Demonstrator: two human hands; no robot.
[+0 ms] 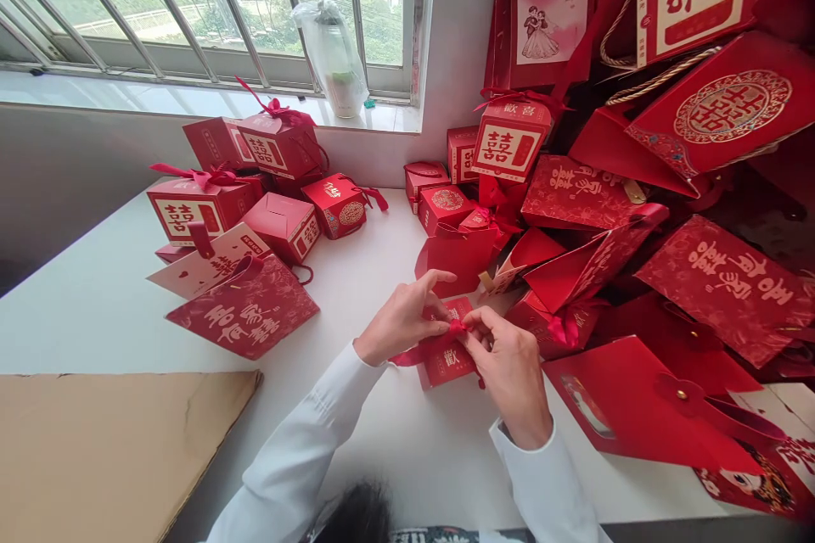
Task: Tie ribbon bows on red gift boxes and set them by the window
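Observation:
A small red gift box (446,366) with gold characters sits on the white table in front of me. A red ribbon (417,350) crosses its top, with a knot or bow at the middle. My left hand (407,318) pinches the ribbon on the left side of that knot, index finger raised. From the right, my right hand (509,361) closes thumb and fingertips on the ribbon beside the knot. Both hands rest low over the box, fingertips almost meeting. Fingers cover part of the knot.
Several red boxes (280,225) and a red bag (245,310) stand at the left. A big heap of red bags (719,114) and boxes fills the right. Cardboard (115,450) lies front left. A wrapped jar (340,72) stands on the sill by the barred window.

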